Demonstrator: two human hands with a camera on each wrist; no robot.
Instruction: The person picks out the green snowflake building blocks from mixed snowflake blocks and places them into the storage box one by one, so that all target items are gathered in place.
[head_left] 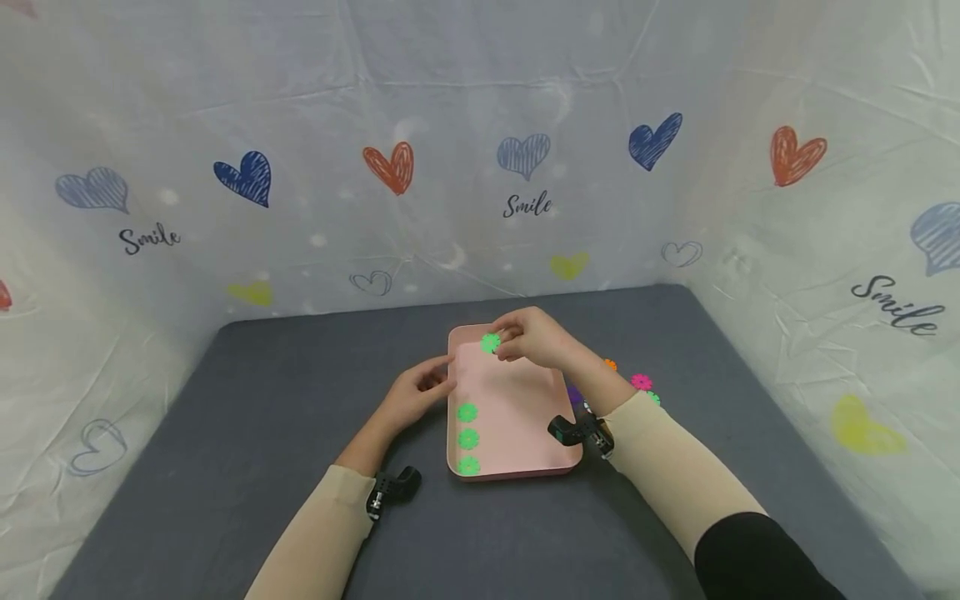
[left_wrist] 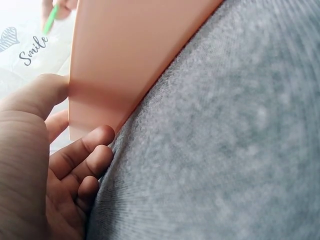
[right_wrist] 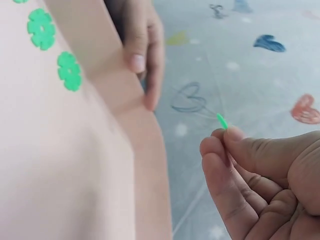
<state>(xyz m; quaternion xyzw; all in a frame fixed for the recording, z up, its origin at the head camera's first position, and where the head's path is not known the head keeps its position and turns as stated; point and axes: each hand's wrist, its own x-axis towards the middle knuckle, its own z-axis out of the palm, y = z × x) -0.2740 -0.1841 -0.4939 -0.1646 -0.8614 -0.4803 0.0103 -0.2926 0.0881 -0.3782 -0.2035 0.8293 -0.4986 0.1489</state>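
In the head view my right hand (head_left: 528,337) is over the far left part of a pink rectangular tray (head_left: 517,400), pinching a green flower-shaped plastic disc (head_left: 490,342) between thumb and fingertips. The right wrist view shows that disc (right_wrist: 222,120) edge-on, above the tray's rim. Three matching green discs (head_left: 468,438) lie in a row along the tray's left side, nearest the front. My left hand (head_left: 416,392) is at the tray's left wall from outside, thumb at the rim (left_wrist: 69,85) and the other fingers loosely bent, fingertips low beside the wall.
Right of the tray, partly behind my right forearm, lie flower discs in other colours: a pink one (head_left: 641,381), an orange one (head_left: 611,364), a purple one (head_left: 574,395) and a green one (head_left: 654,397). A grey cloth (head_left: 300,400) covers the table; a heart-printed curtain (head_left: 450,100) surrounds it.
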